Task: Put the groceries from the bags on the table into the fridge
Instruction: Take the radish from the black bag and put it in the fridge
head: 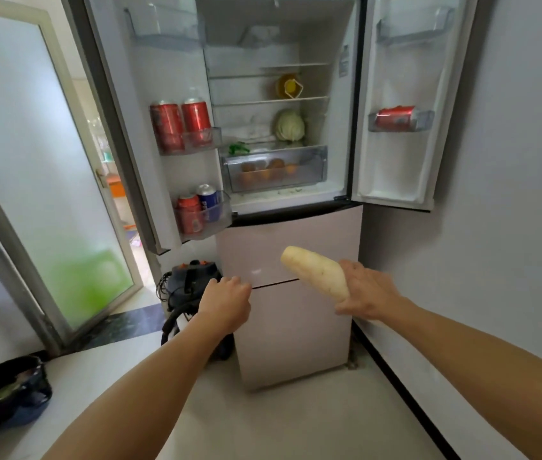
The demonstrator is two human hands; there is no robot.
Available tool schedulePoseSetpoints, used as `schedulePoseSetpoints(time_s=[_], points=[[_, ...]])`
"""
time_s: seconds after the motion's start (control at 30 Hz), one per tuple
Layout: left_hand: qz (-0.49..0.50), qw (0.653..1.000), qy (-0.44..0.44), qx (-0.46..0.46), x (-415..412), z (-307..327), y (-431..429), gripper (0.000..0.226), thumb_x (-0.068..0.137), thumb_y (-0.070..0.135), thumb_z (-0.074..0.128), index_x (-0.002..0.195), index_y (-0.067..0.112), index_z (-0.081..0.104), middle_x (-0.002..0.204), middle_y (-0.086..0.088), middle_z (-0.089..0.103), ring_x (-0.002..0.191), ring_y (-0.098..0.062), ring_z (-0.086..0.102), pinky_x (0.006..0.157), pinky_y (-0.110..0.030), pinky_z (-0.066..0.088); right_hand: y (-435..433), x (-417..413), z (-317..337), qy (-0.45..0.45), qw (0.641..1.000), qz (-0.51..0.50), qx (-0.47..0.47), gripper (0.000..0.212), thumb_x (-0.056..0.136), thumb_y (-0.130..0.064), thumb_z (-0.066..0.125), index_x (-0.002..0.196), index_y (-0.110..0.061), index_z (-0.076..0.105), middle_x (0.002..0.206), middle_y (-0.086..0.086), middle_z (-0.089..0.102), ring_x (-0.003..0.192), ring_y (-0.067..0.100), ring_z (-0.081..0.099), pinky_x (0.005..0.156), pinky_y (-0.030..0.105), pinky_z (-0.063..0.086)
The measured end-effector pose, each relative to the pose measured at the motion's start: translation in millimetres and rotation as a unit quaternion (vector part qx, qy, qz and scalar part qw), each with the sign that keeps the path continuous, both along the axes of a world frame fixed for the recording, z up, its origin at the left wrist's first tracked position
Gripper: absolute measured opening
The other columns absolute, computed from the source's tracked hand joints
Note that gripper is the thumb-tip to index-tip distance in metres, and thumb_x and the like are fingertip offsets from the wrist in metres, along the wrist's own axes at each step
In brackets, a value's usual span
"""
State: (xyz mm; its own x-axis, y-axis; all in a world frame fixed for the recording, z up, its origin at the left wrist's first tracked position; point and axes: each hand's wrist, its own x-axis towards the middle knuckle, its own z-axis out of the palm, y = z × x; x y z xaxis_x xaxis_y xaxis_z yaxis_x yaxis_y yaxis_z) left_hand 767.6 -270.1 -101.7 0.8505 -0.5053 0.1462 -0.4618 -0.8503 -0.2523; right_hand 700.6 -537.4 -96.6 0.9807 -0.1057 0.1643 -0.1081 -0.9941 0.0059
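**A:** What is gripped by the fingers?

**B:** A white radish is clasped at one end by the right hand, with the thumb underneath. Its rounded tip is pointed up and left, toward the open fridge. The left hand is held out in front of the lower drawers. Its fingers are loosely curled and nothing is held in them.

**A:** Why is the radish held that way?

**B:** An end grip probably lets it be slid in lengthwise. The radish is not yet inside. It is carried below the open compartment, well apart from the shelves.

**A:** Where could it be laid?

**B:** A cabbage is seen on a shelf, with bare room to its left. Oranges are kept in the crisper drawer below. Cans are stood in the left door bins, and one can is laid flat in the right door.

**A:** And the room?

**B:** A dark bag with something green inside is left on the white surface at lower left. A vacuum cleaner is parked on the floor beside the fridge. A frosted glass door is seen to the left.
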Motion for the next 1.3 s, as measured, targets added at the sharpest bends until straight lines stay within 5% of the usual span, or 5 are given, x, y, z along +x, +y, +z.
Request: schedulePoseSetpoints(time_s=[0.33, 0.73, 0.97, 1.3], points=[[-0.026, 0.999, -0.029, -0.027, 226, 15, -68, 0.019, 0.094, 0.021, 0.045, 0.108, 0.015, 0.056, 0.113, -0.007, 0.058, 0.106, -0.026, 0.054, 0.091, -0.039, 0.042, -41, 223, 26, -0.032, 0.999, 0.011, 0.010, 0.085, 0.067, -0.055, 0.076, 0.134, -0.024, 0.033, 0.123, 0.000, 0.053, 0.100, 0.023, 0.059, 0.070, 0.029, 0.037], [-0.052, 0.995, -0.065, -0.054, 425, 79, -162, 0.023, 0.092, 0.018, 0.045, 0.112, 0.012, 0.055, 0.116, -0.011, 0.057, 0.108, -0.031, 0.053, 0.086, -0.040, 0.040, -109, 420, 139, -0.122, 0.991, 0.008, -0.044, 0.081, 0.063, -0.058, 0.072, 0.129, -0.025, 0.037, 0.114, 0.000, 0.056, 0.088, 0.024, 0.059, 0.066, 0.033, 0.041], [0.022, 0.989, -0.123, -0.085, 531, 129, -193, 0.028, 0.093, 0.026, 0.046, 0.117, 0.014, 0.054, 0.122, -0.011, 0.058, 0.114, -0.031, 0.053, 0.090, -0.040, 0.041, -146, 537, 232, -0.194, 0.975, 0.075, -0.078, 0.083, 0.065, -0.057, 0.076, 0.130, -0.021, 0.039, 0.117, 0.006, 0.051, 0.096, 0.028, 0.059, 0.079, 0.040, 0.050], [0.128, 0.978, -0.120, -0.110, 613, 153, -195, 0.032, 0.092, 0.024, 0.050, 0.121, 0.012, 0.054, 0.119, -0.012, 0.058, 0.109, -0.032, 0.055, 0.083, -0.039, 0.045, -141, 673, 248, -0.069, 0.993, 0.098, -0.017, 0.069, 0.062, -0.054, 0.081, 0.117, -0.019, 0.058, 0.104, 0.002, 0.063, 0.087, 0.024, 0.062, 0.068, 0.033, 0.049]])
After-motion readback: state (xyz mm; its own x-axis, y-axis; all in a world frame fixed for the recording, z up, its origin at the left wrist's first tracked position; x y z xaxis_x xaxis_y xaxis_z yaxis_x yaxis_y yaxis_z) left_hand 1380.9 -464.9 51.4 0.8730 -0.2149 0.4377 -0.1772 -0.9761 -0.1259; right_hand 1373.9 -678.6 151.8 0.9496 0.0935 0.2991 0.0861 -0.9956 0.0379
